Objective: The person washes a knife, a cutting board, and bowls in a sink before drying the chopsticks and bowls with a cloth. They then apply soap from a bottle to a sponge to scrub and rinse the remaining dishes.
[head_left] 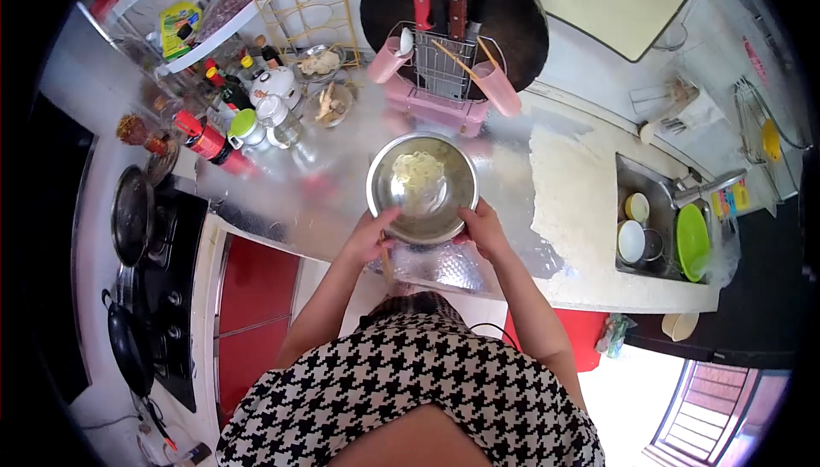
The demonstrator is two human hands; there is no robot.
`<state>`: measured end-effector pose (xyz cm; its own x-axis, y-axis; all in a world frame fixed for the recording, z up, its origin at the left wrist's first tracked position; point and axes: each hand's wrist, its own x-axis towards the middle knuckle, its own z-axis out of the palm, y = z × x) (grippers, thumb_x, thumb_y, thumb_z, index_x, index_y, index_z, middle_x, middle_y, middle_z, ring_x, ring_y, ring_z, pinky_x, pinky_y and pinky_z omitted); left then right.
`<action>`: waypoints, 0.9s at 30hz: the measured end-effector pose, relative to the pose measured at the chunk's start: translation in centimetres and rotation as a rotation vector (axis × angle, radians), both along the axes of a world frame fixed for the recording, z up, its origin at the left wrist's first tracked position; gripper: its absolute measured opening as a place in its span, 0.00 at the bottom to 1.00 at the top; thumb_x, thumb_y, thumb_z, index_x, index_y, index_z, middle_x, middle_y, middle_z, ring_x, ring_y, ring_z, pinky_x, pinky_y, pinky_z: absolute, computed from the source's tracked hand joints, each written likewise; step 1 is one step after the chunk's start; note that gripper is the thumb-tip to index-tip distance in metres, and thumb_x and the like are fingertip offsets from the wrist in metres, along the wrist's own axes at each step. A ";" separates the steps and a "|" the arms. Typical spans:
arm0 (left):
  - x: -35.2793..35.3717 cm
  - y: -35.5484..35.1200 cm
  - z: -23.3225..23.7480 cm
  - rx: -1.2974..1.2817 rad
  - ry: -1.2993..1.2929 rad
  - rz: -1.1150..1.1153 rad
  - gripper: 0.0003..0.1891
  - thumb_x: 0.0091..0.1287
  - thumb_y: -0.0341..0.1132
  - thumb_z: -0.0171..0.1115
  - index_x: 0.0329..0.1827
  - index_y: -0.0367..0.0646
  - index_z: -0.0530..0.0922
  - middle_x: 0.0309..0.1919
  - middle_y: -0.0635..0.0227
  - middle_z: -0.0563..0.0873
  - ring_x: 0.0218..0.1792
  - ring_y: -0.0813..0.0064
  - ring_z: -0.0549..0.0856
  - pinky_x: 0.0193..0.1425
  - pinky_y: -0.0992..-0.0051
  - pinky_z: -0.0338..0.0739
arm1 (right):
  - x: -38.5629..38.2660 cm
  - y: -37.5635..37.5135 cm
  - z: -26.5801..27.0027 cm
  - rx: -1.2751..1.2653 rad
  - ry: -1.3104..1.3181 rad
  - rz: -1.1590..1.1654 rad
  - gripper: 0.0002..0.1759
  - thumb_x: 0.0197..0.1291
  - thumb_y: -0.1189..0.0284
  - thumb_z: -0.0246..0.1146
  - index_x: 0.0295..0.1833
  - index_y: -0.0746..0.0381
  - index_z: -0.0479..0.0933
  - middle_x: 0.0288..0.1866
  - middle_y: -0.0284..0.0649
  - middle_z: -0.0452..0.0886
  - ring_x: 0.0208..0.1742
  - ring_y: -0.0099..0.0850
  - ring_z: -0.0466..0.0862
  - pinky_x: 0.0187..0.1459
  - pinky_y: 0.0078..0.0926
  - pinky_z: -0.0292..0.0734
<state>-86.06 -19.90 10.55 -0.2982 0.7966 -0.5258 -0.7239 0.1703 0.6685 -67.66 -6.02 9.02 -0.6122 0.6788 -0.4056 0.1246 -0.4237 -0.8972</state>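
Across the middle of the frame runs the worktop (568, 168), partly under a shiny silver covering, with a person in a checked garment (427, 364) at its near side, lower centre. Both forearms reach up and inward from the lower part of the frame, the right one coming in at a steeper slant. Between the hands, at the centre, is the steel bowl (424, 232), upright with its mouth towards the camera, near the front edge of the worktop; whether it rests there or is lifted cannot be told. The left hand (369, 238) grips its lower left side and the right hand (484, 232) its lower right, fingers clamped on the bowl, each thumb up at the rim. The other fingers are mostly hidden beneath the bowl's side. Beyond the bowl stands a pink rack (436, 108), its base just behind the far rim. Smallest is the pale yellowish food (418, 172) inside the bowl, towards the far side; glare on the metal blurs its edges, and what it is cannot be made out.
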 end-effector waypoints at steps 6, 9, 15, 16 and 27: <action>1.8 3.3 -2.6 -0.003 0.050 -0.100 0.12 0.55 0.26 0.56 0.43 0.41 0.70 0.25 0.69 0.75 0.18 0.79 0.72 0.15 0.80 0.62 | 2.2 0.0 3.7 0.838 -0.455 -0.263 0.28 0.51 0.70 0.64 0.56 0.68 0.66 0.39 0.48 0.77 0.34 0.39 0.80 0.35 0.33 0.78; 4.4 5.0 -2.9 -0.002 0.068 -0.157 0.18 0.54 0.24 0.56 0.49 0.41 0.68 0.29 0.68 0.76 0.21 0.79 0.74 0.15 0.80 0.64 | 4.1 -1.2 7.0 1.303 -0.534 -0.464 0.33 0.45 0.74 0.70 0.58 0.64 0.65 0.46 0.46 0.74 0.38 0.40 0.77 0.36 0.32 0.74; 13.0 6.9 -1.6 0.046 0.229 -0.534 0.21 0.54 0.24 0.52 0.53 0.41 0.67 0.33 0.68 0.77 0.23 0.80 0.75 0.17 0.82 0.67 | 7.9 -1.9 4.4 1.069 -0.844 -0.471 0.51 0.35 0.60 0.75 0.63 0.67 0.57 0.59 0.57 0.64 0.58 0.52 0.67 0.60 0.40 0.64; 14.5 6.7 -1.2 0.072 0.228 -0.565 0.20 0.55 0.24 0.52 0.53 0.42 0.67 0.33 0.68 0.77 0.21 0.80 0.75 0.16 0.81 0.65 | 8.8 -2.2 4.1 1.065 -0.874 -0.518 0.52 0.34 0.60 0.76 0.63 0.68 0.57 0.59 0.57 0.63 0.59 0.52 0.66 0.60 0.39 0.63; 28.4 8.0 -0.1 0.128 0.202 -0.985 0.16 0.54 0.23 0.52 0.47 0.40 0.67 0.28 0.69 0.75 0.16 0.81 0.72 0.13 0.81 0.65 | 23.7 -4.4 2.1 0.822 -0.782 -0.693 0.25 0.45 0.75 0.62 0.53 0.64 0.69 0.45 0.54 0.71 0.44 0.54 0.76 0.45 0.43 0.74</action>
